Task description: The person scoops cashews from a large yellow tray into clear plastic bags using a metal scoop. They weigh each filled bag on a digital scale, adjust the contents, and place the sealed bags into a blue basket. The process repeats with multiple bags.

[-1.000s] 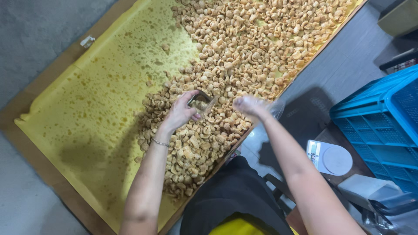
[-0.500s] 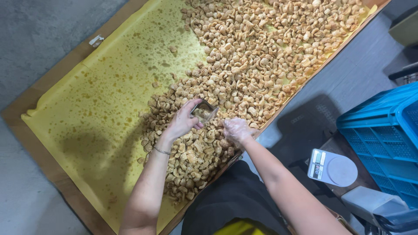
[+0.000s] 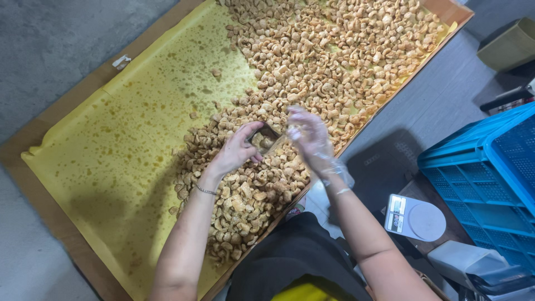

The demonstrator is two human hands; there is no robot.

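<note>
A big wooden tray point(image 3: 53, 214) lined with oil-spotted yellow paper point(image 3: 128, 139) holds a wide heap of pale fried snack pieces point(image 3: 334, 61). My left hand point(image 3: 237, 150), a thin bracelet on its wrist, grips a small metal scoop point(image 3: 266, 136) that is partly filled with pieces. My right hand point(image 3: 309, 136) wears a clear plastic glove and hovers at the scoop's open side, fingers bent over the pieces. Both hands sit over the near edge of the heap.
A small white kitchen scale point(image 3: 415, 217) stands at my right, beside blue plastic crates point(image 3: 490, 173). A green box point(image 3: 510, 44) lies at the far right. Grey concrete floor point(image 3: 56, 44) surrounds the tray. A white container point(image 3: 473, 265) sits at the lower right.
My right hand has come in from the right to meet the scoop in my left hand. The left hand and scoop stay in nearly the same spot on the heap.
</note>
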